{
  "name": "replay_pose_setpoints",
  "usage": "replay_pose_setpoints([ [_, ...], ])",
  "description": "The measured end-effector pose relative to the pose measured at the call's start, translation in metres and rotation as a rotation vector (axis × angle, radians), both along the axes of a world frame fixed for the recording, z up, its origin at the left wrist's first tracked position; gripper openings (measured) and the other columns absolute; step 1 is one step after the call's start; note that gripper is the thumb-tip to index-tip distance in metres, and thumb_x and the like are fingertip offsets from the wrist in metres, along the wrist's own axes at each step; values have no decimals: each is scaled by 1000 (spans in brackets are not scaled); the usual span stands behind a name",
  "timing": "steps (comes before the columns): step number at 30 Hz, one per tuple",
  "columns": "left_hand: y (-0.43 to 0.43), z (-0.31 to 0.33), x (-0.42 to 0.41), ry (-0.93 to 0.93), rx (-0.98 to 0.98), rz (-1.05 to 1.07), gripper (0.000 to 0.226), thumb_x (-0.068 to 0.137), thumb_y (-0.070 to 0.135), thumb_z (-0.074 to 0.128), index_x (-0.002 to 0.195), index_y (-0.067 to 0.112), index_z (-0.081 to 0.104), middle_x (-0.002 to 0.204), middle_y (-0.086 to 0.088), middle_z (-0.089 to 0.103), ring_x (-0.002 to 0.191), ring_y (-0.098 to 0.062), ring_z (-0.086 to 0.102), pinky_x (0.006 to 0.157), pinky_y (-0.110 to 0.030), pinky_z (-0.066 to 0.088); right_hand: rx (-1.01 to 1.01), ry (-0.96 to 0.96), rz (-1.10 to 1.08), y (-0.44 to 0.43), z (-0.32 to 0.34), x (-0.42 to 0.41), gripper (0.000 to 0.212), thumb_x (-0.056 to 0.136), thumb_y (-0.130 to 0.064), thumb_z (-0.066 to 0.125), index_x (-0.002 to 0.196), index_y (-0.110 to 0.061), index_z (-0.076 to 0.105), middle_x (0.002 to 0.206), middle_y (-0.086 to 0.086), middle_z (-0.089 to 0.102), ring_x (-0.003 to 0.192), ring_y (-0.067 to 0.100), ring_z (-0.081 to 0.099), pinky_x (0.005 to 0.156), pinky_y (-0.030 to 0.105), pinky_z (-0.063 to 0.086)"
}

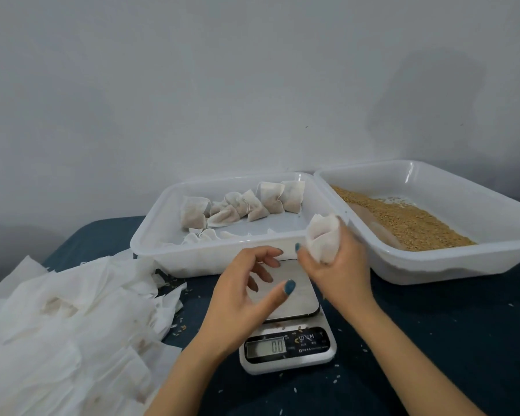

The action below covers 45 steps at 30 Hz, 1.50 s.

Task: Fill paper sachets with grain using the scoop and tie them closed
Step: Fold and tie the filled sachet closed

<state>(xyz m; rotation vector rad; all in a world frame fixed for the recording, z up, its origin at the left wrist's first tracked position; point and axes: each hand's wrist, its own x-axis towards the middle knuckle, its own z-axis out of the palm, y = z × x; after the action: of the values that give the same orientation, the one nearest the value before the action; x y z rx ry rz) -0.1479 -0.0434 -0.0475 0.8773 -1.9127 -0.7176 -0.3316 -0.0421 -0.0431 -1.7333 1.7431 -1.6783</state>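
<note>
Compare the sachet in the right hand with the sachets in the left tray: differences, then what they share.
The held sachet gapes open at the top; the tray sachets are gathered closed. The held sachet is gripped in the right hand; the tray sachets lie in the left tray. The tray sachets show brown through the paper; the held sachet looks white. Both are white paper.

Probably home: kitchen scale point(294, 334), bare wall point(192, 85)
</note>
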Motion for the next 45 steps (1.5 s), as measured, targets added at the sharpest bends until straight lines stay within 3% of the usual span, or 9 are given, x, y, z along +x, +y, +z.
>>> replay_pose_setpoints([
  [4, 6, 2, -12, -17, -46, 79, 40, 80, 69, 58, 110, 43, 60, 107, 17, 65, 97, -12, 60, 75, -19, 45, 129, 439, 40, 6, -13, 13, 45, 63, -62, 51, 95, -44, 24, 65, -18, 46, 55, 1, 44, 49, 17, 26],
  [7, 5, 2, -19, 65, -19, 121, 22, 84, 57, 63, 94, 38, 64, 92, 14, 69, 84, -11, 63, 66, -16, 45, 152, 511, 97, 7, -17, 20, 43, 63, -66, 41, 94, -45, 19, 60, -19, 44, 51, 2, 45, 48, 16, 27],
  [10, -1, -1, -19, 111, 22, 164, 9, 93, 33, 67, 85, 34, 63, 81, 14, 71, 74, -7, 66, 62, -20, 50, 170, 418, 159, 6, -21, 20, 48, 64, -67, 55, 97, -45, 28, 67, -17, 54, 59, 3, 54, 50, 22, 36],
  [14, -8, -2, -10, 144, 43, 311, 16, 96, 31, 62, 82, 33, 55, 80, 11, 72, 57, -11, 65, 53, -21, 48, 209, 247, 302, 5, -26, 12, 62, 62, -72, 68, 113, -49, 41, 94, -23, 62, 84, -1, 61, 63, 20, 49],
  [19, -18, -6, 5, 183, 129, 388, 13, 98, 29, 60, 86, 27, 56, 89, 7, 71, 52, -11, 68, 52, -28, 54, 173, 58, 345, 0, -35, 6, 35, 84, -61, 53, 111, -39, 54, 95, -19, 60, 86, 2, 58, 68, 17, 42],
  [27, -28, -20, 21, -129, 123, 533, 14, 95, 47, 54, 101, 35, 58, 91, 28, 63, 93, 0, 61, 77, -28, 47, 197, 114, 171, -4, -42, 1, 13, 94, -37, 46, 101, -32, 56, 87, -14, 65, 88, 0, 58, 75, 27, 47],
  [34, -31, -23, 28, -189, 135, 566, 13, 96, 44, 51, 104, 35, 57, 91, 27, 60, 85, 6, 57, 67, -14, 39, 139, 120, 113, -1, -39, -2, 19, 96, -39, 43, 78, -32, 48, 71, -8, 55, 68, 8, 53, 60, 25, 36],
  [40, -30, -20, 34, -233, 89, 622, 12, 96, 42, 51, 97, 33, 59, 85, 19, 63, 81, -5, 59, 67, -27, 40, 100, 187, 70, 2, -38, 0, 19, 94, -40, 42, 80, -28, 48, 70, -10, 48, 66, 5, 46, 56, 22, 28],
  [45, -31, -20, 33, -280, 90, 635, 11, 97, 45, 50, 94, 36, 55, 76, 22, 58, 70, 8, 50, 58, -16, 34, 62, 196, 46, 3, -36, 0, 19, 94, -37, 43, 79, -27, 48, 69, -10, 45, 63, 5, 45, 55, 22, 28],
])
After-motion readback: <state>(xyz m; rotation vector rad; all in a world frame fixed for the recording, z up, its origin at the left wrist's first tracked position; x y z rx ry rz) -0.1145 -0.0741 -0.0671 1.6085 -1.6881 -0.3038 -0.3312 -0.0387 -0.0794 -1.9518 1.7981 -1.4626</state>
